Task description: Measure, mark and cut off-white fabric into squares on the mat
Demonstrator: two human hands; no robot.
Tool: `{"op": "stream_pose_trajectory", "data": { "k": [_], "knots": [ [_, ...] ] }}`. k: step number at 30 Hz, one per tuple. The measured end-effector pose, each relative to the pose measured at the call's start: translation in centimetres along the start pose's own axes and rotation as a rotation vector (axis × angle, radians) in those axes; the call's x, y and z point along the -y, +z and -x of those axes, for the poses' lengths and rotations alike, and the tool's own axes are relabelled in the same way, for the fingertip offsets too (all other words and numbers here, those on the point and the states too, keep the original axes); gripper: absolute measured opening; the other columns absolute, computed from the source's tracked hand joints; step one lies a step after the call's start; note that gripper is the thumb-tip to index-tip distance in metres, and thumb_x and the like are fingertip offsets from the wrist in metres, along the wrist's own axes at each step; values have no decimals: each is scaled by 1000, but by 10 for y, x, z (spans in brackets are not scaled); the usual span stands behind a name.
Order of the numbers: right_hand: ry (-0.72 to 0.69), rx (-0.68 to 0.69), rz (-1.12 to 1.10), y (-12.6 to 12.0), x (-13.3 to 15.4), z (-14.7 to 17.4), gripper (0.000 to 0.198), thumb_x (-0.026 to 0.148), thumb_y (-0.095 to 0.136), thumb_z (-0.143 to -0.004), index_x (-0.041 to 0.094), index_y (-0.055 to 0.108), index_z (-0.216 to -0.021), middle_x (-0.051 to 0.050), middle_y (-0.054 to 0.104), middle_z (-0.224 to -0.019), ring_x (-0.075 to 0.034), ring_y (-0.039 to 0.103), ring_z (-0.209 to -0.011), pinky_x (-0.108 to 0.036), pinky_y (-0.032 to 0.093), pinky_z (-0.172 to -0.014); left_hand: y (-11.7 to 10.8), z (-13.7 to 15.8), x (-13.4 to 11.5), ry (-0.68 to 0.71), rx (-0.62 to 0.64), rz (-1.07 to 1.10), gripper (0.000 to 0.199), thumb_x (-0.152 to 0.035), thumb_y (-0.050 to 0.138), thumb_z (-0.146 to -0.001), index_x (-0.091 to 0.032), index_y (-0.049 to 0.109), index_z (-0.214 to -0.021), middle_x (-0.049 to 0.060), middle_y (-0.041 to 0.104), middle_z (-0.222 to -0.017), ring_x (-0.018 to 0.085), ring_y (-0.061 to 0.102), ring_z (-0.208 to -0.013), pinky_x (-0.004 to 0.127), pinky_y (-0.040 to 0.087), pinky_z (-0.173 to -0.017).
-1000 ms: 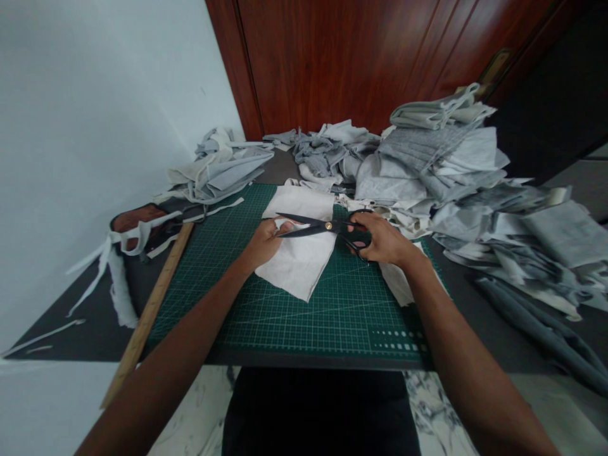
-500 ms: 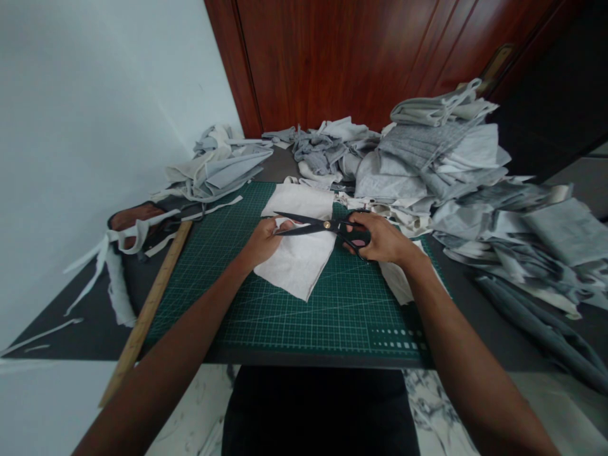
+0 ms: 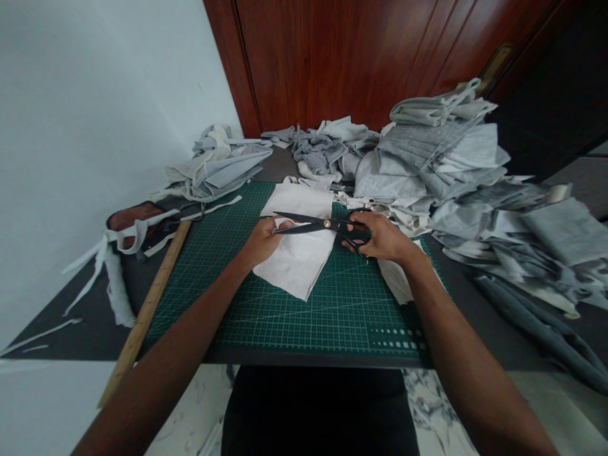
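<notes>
Black-handled scissors (image 3: 327,224) are in my right hand (image 3: 382,235), its fingers through the handle loops. The blades stand partly apart and point left across a piece of white fabric (image 3: 299,266). My left hand (image 3: 264,240) pinches the fabric at its left edge, close to the blade tips. Beneath the fabric lies a green cutting mat (image 3: 285,323) with a printed grid. Another pale fabric piece (image 3: 396,282) rests on the mat by my right wrist, partly hidden by the forearm.
Heaps of grey and white cloth (image 3: 418,152) line the back and right of the table. More cloth (image 3: 218,168) is piled at the back left. A wooden ruler (image 3: 152,304) lies along the mat's left edge, near cloth strips (image 3: 118,285) and a brown item (image 3: 133,221).
</notes>
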State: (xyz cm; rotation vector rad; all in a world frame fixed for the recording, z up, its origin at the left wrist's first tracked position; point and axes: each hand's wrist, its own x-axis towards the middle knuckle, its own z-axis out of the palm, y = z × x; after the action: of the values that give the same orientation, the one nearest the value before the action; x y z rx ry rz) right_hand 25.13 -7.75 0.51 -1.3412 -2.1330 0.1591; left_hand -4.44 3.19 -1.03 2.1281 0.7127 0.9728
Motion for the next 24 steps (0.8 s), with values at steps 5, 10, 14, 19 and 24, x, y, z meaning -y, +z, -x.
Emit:
{"op": "stream_pose_trajectory", "data": {
  "k": [5,10,14,19,24],
  "knots": [
    [-1,0,6,-1,-1,0,23,34,75,-82,23,56,-87,-3,65,-81,-21,57,-71,-31,41,-68,0,0,2,3,-10,-25,54,-66,54,-99,-20,80,-89,7,79,-82,23,75,-91,33,59,-84],
    [2,3,-19,-1,-2,0,23,33,75,-82,23,56,-85,-2,64,-79,-19,57,-69,-29,40,-65,0,0,4,-2,-16,-42,53,-67,55,-96,-21,78,-87,5,77,-76,23,74,-87,33,59,-82],
    [19,13,-44,-1,-1,0,22,33,75,-82,23,56,-85,-2,65,-80,-19,59,-70,-28,41,-65,0,-1,5,28,-14,-46,43,-56,56,-99,-21,78,-87,5,77,-78,22,73,-87,33,59,-83],
    [23,8,-39,-2,1,0,21,33,74,-82,23,56,-83,-1,64,-77,-18,56,-67,-27,40,-64,0,-1,8,15,-14,-41,30,-41,58,-96,-20,79,-91,5,80,-88,22,74,-90,32,59,-86],
    [42,10,-51,-3,0,1,21,33,74,-82,23,56,-82,0,62,-75,-17,56,-65,-27,39,-62,1,1,9,-30,-25,-13,22,-29,60,-91,-21,80,-91,3,78,-82,20,73,-90,30,59,-84]
  ]
}}
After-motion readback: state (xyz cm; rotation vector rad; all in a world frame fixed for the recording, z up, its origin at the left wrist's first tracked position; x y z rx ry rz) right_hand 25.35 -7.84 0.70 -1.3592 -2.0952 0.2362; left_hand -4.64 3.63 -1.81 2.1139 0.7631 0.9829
